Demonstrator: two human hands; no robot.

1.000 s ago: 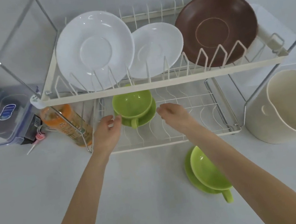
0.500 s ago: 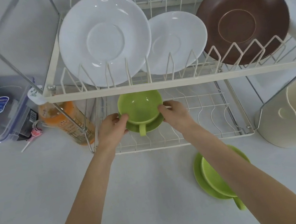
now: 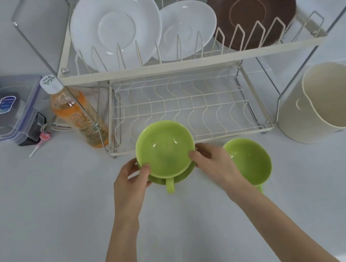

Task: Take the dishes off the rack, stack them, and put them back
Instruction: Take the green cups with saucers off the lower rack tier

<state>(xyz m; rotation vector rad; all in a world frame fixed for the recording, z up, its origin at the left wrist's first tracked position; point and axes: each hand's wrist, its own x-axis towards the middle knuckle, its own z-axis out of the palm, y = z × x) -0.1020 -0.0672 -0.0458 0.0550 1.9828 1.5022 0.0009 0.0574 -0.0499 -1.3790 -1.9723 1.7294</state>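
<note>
Cup-and-saucer set [image 3: 166, 154] gripped by both hands [image 3: 130, 183] [image 3: 216, 164] before rack [image 3: 186, 106]; second green cup [image 3: 251, 161] out, apparently; three plates [image 3: 115, 24] remain racked.

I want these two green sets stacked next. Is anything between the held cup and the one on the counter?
Only the right hand itself. It grips the held cup and saucer on the side facing the other green cup; no other object lies between them.

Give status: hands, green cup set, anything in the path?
Left hand and right hand grip green cup and saucer in front of the rack. Second green cup beside right hand. Three plates on top tier.
</note>
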